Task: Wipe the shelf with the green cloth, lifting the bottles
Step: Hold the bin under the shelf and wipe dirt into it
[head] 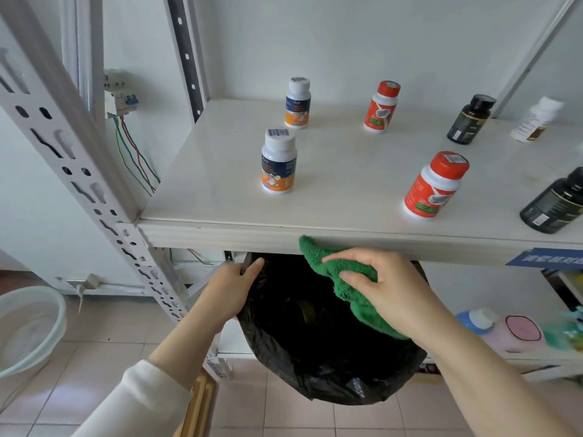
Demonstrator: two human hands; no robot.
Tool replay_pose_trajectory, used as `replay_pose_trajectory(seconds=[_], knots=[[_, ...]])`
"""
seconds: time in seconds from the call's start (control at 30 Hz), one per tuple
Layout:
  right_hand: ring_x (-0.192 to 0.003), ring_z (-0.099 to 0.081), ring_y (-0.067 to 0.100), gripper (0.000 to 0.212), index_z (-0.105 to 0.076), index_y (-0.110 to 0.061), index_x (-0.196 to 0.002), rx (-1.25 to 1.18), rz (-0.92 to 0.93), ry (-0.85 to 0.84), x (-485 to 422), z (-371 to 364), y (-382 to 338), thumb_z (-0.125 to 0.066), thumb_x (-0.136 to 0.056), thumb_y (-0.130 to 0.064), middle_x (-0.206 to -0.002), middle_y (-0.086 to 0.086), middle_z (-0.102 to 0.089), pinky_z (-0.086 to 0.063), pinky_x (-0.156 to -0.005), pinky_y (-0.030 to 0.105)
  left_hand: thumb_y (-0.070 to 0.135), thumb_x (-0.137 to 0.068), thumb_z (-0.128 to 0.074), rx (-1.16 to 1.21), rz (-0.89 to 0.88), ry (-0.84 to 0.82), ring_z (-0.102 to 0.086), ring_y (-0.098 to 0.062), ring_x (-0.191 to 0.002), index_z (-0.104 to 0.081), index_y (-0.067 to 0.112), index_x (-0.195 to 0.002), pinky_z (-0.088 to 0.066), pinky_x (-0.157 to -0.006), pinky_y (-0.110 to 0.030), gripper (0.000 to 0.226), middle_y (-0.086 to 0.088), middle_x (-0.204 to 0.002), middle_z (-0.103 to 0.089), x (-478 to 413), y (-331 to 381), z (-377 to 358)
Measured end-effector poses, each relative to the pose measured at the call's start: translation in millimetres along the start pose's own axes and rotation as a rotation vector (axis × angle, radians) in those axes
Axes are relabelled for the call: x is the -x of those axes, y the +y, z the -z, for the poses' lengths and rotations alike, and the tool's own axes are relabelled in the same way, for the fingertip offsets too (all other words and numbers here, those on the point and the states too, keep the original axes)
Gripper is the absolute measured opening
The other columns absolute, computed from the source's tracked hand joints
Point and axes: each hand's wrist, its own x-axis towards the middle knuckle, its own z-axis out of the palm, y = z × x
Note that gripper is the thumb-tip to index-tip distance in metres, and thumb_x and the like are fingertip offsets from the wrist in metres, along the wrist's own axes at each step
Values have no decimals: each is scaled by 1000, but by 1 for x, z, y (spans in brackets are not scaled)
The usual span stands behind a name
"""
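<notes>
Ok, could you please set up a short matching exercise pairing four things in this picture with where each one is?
Things:
1. green cloth
2. black bag
3. front white-capped bottle
4. pale basin

Places:
A. on the floor, far left
B. upright on the shelf
C. held in the right hand, by the shelf's front edge
D. rim gripped by the left hand

Pairs: 1-C, 2-D, 3-B, 4-A.

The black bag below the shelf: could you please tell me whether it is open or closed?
Open: the left hand grips the black bag by its rim, and its mouth gapes wide.
</notes>
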Motion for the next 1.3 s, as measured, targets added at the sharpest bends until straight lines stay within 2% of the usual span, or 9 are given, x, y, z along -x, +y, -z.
replay_pose_trajectory(seconds=[0.1,0.17,0.27,0.33,0.53,0.7,1.0,1.17,1.3], knots=[[-93,-63,-1,27,-65,-37,-98,-348,-164,127,7,-2,14,-55,-88,-15,-98,-17,-69,-50,-91,25,39,-93,-44,-4,-13,-2,-24,-18,-50,-21,14,-58,-16,-52,-31,49,-1,-53,-21,3,0,-4],[-95,-60,-9,24,-63,-27,-108,-645,-319,172,6,2,24,-53,-90,-15,-102,-17,-65,-48,-87,16,40,-93,-44,-7,-24,-15,-24,-18,-50,-21,14,-59,-17,-53,-32,48,-1,-54,-22,4,0,-9],[-87,-66,0,21,-63,-24,-106,-898,-476,134,10,11,34,-50,-91,-18,-99,-8,-70,-53,-76,20,42,-92,-44,-5,-32,-29,-29,-21,-54,-25,12,-60,-20,-54,-33,47,-3,-56,-27,4,1,-21],[-76,-71,11,22,-66,-23,-100,-1136,-510,112,18,18,42,-46,-93,-17,-89,0,-74,-58,-63,25,43,-92,-44,-21,-35,-35,-36,-22,-58,-32,10,-63,-23,-55,-33,45,-6,-60,-34,4,1,-31],[-80,-72,17,36,-63,-13,-107,-1442,-494,-12,41,43,74,-52,-75,-24,-91,6,-75,-59,-61,28,45,-90,-47,28,-25,-96,-46,-25,-65,-44,7,-68,-31,-60,-31,44,-12,-65,-44,8,12,-74],[-89,-70,20,29,-62,-14,-110,-1480,-452,-78,51,79,114,-42,-91,-21,-98,8,-73,-59,-71,32,45,-91,-45,4,-15,-90,-43,-22,-62,-40,7,-66,-27,-57,-30,45,-11,-63,-39,19,38,-122],[-85,-71,23,30,-71,-14,-98,-1420,-309,-148,78,174,182,-47,-81,-18,-96,10,-74,-58,-65,31,47,-88,-49,48,52,21,-60,-34,-76,-57,-10,-81,-37,-66,-32,58,-20,-75,-56,32,82,-214],[-83,-72,22,43,-69,-13,-100,-1367,-125,8,88,231,187,-61,-59,-25,-93,10,-74,-57,-61,30,46,-87,-51,93,90,42,-49,-24,-69,-53,3,-74,-37,-67,-33,45,-12,-73,-47,39,101,-232],[-85,-71,15,29,-68,-16,-94,-1187,38,213,78,282,179,-50,-73,-22,-88,0,-75,-57,-64,27,49,-88,-47,49,65,24,-50,-21,-72,-56,9,-82,-37,-65,-31,41,-10,-79,-51,40,111,-241]])
